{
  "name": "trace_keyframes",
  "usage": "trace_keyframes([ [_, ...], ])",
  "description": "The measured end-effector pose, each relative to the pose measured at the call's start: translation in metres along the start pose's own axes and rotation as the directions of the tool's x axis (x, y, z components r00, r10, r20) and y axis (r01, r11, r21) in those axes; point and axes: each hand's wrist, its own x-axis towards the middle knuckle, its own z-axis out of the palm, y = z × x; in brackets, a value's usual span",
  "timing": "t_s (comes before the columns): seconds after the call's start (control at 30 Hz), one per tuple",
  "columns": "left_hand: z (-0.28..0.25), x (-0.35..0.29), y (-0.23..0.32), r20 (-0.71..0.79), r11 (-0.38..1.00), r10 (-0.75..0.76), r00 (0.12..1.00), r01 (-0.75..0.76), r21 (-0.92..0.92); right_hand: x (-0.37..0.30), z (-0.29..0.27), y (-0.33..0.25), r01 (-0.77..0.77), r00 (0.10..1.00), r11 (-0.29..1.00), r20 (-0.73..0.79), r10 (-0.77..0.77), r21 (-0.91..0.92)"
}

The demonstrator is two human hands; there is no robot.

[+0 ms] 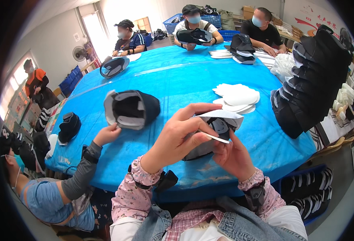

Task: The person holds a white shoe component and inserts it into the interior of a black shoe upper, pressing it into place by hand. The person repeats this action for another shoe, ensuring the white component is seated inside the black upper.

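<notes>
Most of the dark cap (220, 125) is behind the left hand (171, 138); the seat of its white insert (226, 116) can't be made out. Right hand (236, 158) fingertips are partly covered by the work. Tabletop (177, 94) near edge runs below the hands, cap held over it. Bare blue cover lies beyond; white pieces (241, 97) stacked just past the cap, tall cap stack (319, 76) bounding the right. Co-worker's hand (106, 135) on another cap (149, 109), near on the left. Left hand clamped on cap and insert, thumb and index spread; right clamped low on cap, fingers up.
</notes>
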Motion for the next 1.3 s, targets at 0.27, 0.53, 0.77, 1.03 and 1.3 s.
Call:
trace_keyframes([
  [0.27, 0.001, -0.004, -0.001, -0.048, 0.992, -0.02, 0.999, 0.013, -0.127, 0.008, 0.014, 0.009, -0.036, 0.996, 0.97, 0.09, 0.014, 0.239],
  [0.53, -0.003, -0.007, 0.009, -0.022, 0.993, -0.093, 0.995, 0.091, -0.07, -0.008, 0.042, -0.002, 0.003, 0.951, 0.59, -0.18, -0.252, -0.808],
  [0.77, 0.003, -0.004, 0.02, 0.104, 0.997, -0.065, 0.992, 0.07, -0.044, -0.016, 0.076, -0.011, 0.267, 0.881, -0.293, 0.356, -0.313, -0.918],
  [1.03, 0.007, -0.001, 0.025, -0.044, 0.976, -0.194, 0.98, 0.188, -0.109, -0.012, 0.097, -0.007, 0.41, 0.804, -0.535, 0.57, -0.171, -0.738],
  [1.3, 0.007, 0.001, 0.017, -0.172, 0.984, -0.173, 0.97, 0.178, 0.011, 0.01, 0.09, -0.016, 0.395, 0.797, -0.545, 0.571, -0.198, -0.739],
])
